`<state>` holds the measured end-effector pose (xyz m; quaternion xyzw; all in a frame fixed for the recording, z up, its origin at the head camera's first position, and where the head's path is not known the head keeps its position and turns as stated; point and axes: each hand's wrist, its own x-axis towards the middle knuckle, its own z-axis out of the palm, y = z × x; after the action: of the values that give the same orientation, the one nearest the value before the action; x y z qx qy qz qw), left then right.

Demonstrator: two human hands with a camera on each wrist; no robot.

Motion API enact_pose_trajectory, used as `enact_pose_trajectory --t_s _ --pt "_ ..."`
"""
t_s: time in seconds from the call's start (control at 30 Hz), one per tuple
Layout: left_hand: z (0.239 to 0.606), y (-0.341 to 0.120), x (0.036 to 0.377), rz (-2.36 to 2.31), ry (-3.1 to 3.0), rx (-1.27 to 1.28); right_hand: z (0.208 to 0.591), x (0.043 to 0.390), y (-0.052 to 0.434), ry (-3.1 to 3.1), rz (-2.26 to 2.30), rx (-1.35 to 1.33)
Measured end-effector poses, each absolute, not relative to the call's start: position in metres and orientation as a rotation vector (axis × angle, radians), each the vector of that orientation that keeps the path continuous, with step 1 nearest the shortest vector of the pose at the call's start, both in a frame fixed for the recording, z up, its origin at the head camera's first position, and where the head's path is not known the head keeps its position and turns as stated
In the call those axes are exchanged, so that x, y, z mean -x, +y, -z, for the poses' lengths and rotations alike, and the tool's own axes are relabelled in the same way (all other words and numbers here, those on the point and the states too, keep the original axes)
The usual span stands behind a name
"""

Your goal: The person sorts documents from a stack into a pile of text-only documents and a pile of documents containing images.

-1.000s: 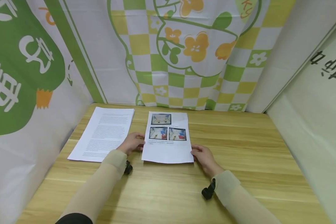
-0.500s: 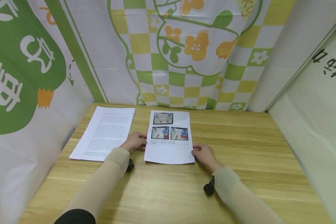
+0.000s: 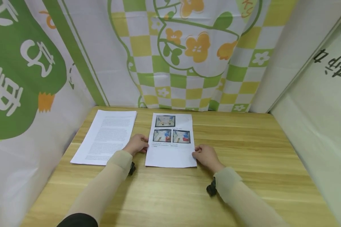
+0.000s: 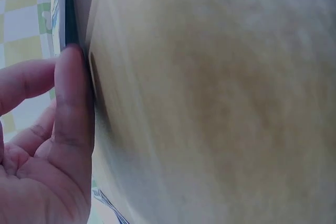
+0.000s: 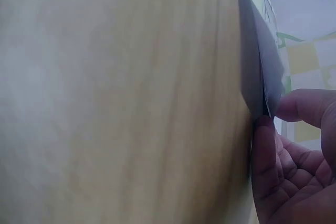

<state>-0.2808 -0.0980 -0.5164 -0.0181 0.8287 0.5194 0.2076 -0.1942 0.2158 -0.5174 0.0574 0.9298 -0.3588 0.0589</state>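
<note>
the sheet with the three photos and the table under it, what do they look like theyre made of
The white sheet with three printed photos looks like thin matte office paper: it lies flat, and the right wrist view shows a very thin edge. The light brown table shows straight wood grain with a smooth, faintly glossy finish, possibly laminate rather than solid wood.

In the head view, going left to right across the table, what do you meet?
Stack of text pages → left hand → sheet with three photos → right hand → bare wooden table.
</note>
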Motion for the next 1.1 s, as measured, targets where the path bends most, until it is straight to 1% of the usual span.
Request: enact_pose_trajectory --t_s 0.13,0.37,0.5,0.8,1.1 --pt "0.516 -0.1 0.277 -1.42 2.357 0.061 0.521 0.194 0.212 2.822 1.081 -0.169" --pt "0.515 -0.106 0.274 -1.307 2.429 0.078 0.529 0.184 0.207 2.763 1.202 -0.149" --pt "0.511 -0.105 0.273 -1.3 2.44 0.036 0.53 0.182 0.207 2.736 1.264 -0.203" --pt "0.508 -0.107 0.27 -1.334 2.404 0.039 0.523 0.186 0.206 2.655 1.341 -0.285" --pt "0.5 -0.127 0.268 -1.47 2.323 0.026 0.512 0.189 0.2 2.558 1.499 -0.344"
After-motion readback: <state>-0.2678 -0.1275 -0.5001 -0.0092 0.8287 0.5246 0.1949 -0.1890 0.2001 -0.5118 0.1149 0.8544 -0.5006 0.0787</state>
